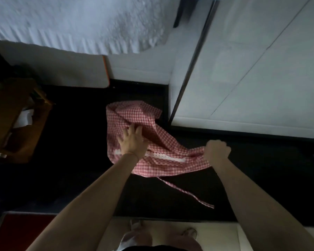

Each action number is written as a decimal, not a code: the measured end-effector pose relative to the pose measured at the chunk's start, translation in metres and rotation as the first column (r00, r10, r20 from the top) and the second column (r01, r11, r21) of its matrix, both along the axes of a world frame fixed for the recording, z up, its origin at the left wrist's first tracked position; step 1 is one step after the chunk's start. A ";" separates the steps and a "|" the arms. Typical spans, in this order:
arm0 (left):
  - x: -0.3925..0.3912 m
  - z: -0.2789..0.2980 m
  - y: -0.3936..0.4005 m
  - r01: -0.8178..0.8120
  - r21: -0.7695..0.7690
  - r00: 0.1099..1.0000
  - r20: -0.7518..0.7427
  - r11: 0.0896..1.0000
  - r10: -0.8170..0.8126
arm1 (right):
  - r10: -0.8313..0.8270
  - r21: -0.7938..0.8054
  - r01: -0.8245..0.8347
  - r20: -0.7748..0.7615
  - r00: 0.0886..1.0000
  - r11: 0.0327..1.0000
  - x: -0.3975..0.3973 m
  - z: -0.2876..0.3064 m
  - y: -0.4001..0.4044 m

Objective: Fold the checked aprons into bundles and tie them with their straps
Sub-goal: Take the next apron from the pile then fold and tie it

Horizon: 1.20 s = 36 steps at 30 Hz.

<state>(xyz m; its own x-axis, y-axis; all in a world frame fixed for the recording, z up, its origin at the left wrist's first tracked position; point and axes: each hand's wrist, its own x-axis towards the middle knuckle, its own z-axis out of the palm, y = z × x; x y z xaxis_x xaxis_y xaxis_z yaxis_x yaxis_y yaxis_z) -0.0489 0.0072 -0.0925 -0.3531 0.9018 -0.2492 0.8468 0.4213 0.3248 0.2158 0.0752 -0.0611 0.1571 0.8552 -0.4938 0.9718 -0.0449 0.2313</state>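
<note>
Looking down: I see 1 red-and-white checked apron (141,120) lying crumpled on a black surface (76,142), near the middle of the view.
Apron shape: it is not folded into a bundle; the upper part is bunched at 12 o'clock of my left hand, and the lower part stretches toward 3 o'clock.
White trim (168,158): a pale band runs across the cloth between my 2 hands.
Strap (188,193): 1 narrow checked strap trails loose from the lower edge of the apron toward 5 o'clock and lies flat on the black surface, untied.
Left hand (133,141): it rests on the cloth, the fingers a little spread and bent into the folds at 12 o'clock; I cannot tell if they really pinch the cloth or only press it.
Right hand (217,151): the fingers are curled tight into a fist, and it grips the edge of the apron at the 3 o'clock end.
Around: a white panel (252,69) is at 2 o'clock of the apron, a brown wooden piece (13,113) at 9 o'clock, a white textured cover (71,24) at 11 o'clock.
Below: pale floor (215,234) and feet at 6 o'clock.
</note>
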 end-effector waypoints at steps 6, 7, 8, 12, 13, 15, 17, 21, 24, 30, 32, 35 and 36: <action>0.041 -0.001 -0.002 0.113 -0.254 0.991 -0.047 0.961 -0.129 | 0.121 0.152 -0.081 -0.278 0.953 0.985 0.018 -0.010 0.009; 0.050 0.004 0.000 0.114 -0.286 0.991 -0.039 0.951 -0.130 | 0.108 0.160 -0.058 -0.322 0.941 0.985 0.023 -0.010 0.008; 0.057 0.009 0.003 0.116 -0.276 0.989 -0.057 0.954 -0.137 | 0.097 0.172 -0.036 -0.359 0.928 0.984 0.027 -0.009 0.008; 0.093 0.032 0.016 0.211 0.036 0.968 -0.145 0.977 -0.204 | 0.063 0.061 -0.035 -0.568 0.821 0.998 0.059 0.007 0.010; 0.107 0.037 0.022 0.318 0.078 0.939 -0.164 0.945 -0.303 | 0.053 0.005 -0.064 -0.633 0.772 0.998 0.070 0.015 0.011; 0.138 0.044 0.036 0.520 0.028 0.845 -0.160 0.854 -0.509 | 0.036 -0.085 -0.134 -0.702 0.711 0.987 0.094 0.035 0.014; 0.177 0.056 0.048 0.611 -0.086 0.781 -0.093 0.787 -0.617 | 0.036 -0.098 -0.157 -0.728 0.684 0.983 0.127 0.054 0.019; 0.242 0.069 0.061 0.586 -0.162 0.790 -0.105 0.794 -0.604 | 0.104 0.013 -0.129 -0.680 0.726 0.991 0.196 0.080 0.033; 0.281 0.081 0.065 0.496 -0.182 0.800 -0.283 0.849 -0.529 | 0.181 0.182 -0.092 -0.569 0.802 0.979 0.250 0.090 0.041; 0.318 0.106 0.064 0.280 -0.207 0.899 -0.287 0.937 -0.332 | 0.189 0.421 -0.027 -0.347 0.918 0.907 0.322 0.114 0.046; 0.323 0.115 0.060 0.201 -0.130 0.962 -0.161 0.971 -0.220 | 0.134 0.339 0.039 -0.470 0.873 0.940 0.330 0.124 0.047; 0.329 0.142 0.054 0.112 0.077 0.992 0.048 0.991 -0.116 | 0.079 0.233 0.106 -0.665 0.743 0.967 0.336 0.149 0.040; 0.331 0.156 0.052 0.099 0.163 0.989 0.089 0.982 -0.114 | 0.065 0.228 0.148 -0.720 0.691 0.962 0.337 0.162 0.035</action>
